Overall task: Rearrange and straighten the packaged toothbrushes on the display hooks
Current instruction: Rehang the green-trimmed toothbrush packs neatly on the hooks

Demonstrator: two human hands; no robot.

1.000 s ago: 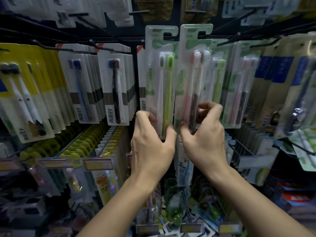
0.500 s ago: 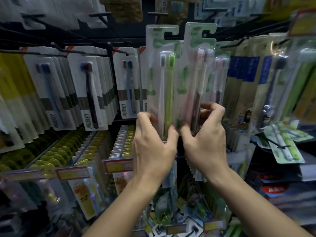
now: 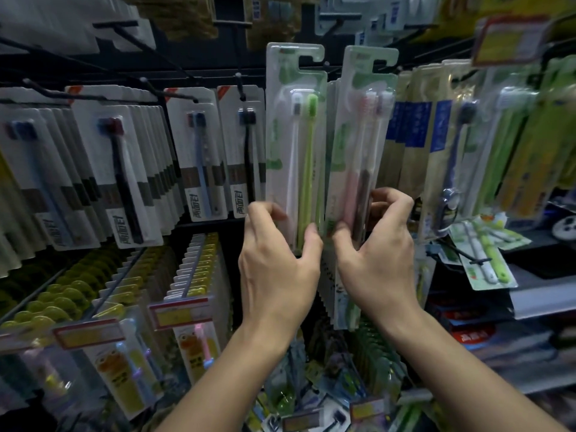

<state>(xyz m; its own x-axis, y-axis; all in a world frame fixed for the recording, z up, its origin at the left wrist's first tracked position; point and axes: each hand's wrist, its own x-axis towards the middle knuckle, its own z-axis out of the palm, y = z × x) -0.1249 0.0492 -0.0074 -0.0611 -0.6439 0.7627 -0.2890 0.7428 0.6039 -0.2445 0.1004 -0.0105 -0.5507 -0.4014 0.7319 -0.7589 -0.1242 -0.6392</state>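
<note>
Left hand (image 3: 277, 257) pinches the bottom of the green pack (image 3: 294, 145), thumb on the front, fingers curled round its left edge. Right hand (image 3: 378, 247) grips the pink pack (image 3: 361, 145) the same way, fingers wrapped round its right edge. Both packs run 12 o'clock from the hands, long axes near vertical, pink one tipped slightly toward 1, side by side, almost touching. Hang slots sit at the top, level with the hooks (image 3: 240, 85) on the dark rack. Can't tell if either slot is on a peg. Wrists raised, palms facing in, each hand equally near its own pack.
</note>
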